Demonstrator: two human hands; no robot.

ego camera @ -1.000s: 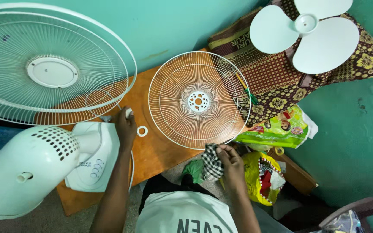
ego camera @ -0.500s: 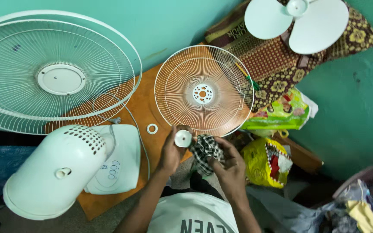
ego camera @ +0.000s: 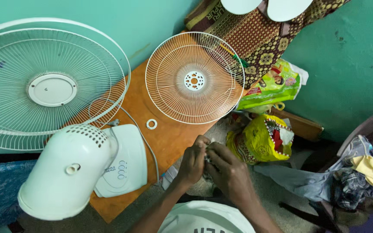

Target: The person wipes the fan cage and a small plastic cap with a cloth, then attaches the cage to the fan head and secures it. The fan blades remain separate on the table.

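Setting: teal wall (ego camera: 160, 17) behind a brown wooden board (ego camera: 169, 138) laid on the floor.
Head view, hands: left hand (ego camera: 194, 162) and right hand (ego camera: 229, 172) are pressed together just off the board's near edge, fingers curled shut around a checked cloth (ego camera: 207, 160), of which only a sliver shows; whether a small part sits inside the cloth cannot be told.
Head view, fan parts: motor housing (ego camera: 65, 172) on its white base (ego camera: 124, 162) lies at left; large front guard (ego camera: 50, 88) leans by the wall; smaller rear guard (ego camera: 194, 80) lies flat on the board; white ring (ego camera: 151, 124) rests between base and rear guard; blades (ego camera: 266, 6) sit on a patterned cloth (ego camera: 260, 39).
Progress: fan stands fully dismantled; judging by the scattered parts, reassembly has not begun.
Surroundings: yellow bag (ego camera: 260, 138) near the right hand.
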